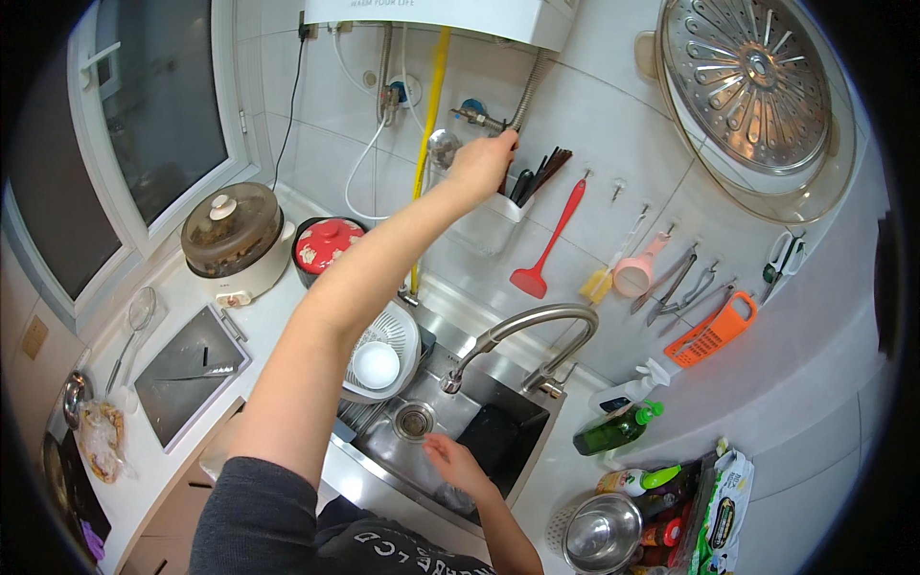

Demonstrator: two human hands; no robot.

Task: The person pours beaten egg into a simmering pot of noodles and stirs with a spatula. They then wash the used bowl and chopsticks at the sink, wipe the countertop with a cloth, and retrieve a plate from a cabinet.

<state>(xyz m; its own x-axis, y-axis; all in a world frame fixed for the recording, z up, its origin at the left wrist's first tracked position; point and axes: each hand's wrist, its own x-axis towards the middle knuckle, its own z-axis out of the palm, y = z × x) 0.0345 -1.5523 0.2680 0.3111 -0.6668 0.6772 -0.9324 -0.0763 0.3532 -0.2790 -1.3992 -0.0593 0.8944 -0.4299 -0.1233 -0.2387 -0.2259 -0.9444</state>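
My left hand (483, 164) is raised to the tiled wall, at the left end of a white utensil holder (512, 208) with dark chopsticks (550, 172) and black handles in it. Its fingers are closed around something dark, mostly hidden, that I cannot name for certain. Low over the stainless-steel sink (460, 402) is my right hand (453, 460), fingers loosely apart, nothing seen in it. The curved faucet (535, 314) arches over the basin. A white bowl (376, 365) sits in a white draining basket (402, 338) at the sink's left side.
Left stand an electric pot (237, 237), a red-lidded pot (327, 244) and a cutting board (190, 374) with a knife (208, 372). A red spatula (530, 280) hangs on the wall. A green bottle (611, 431) and a steel pot (602, 535) are right of the sink.
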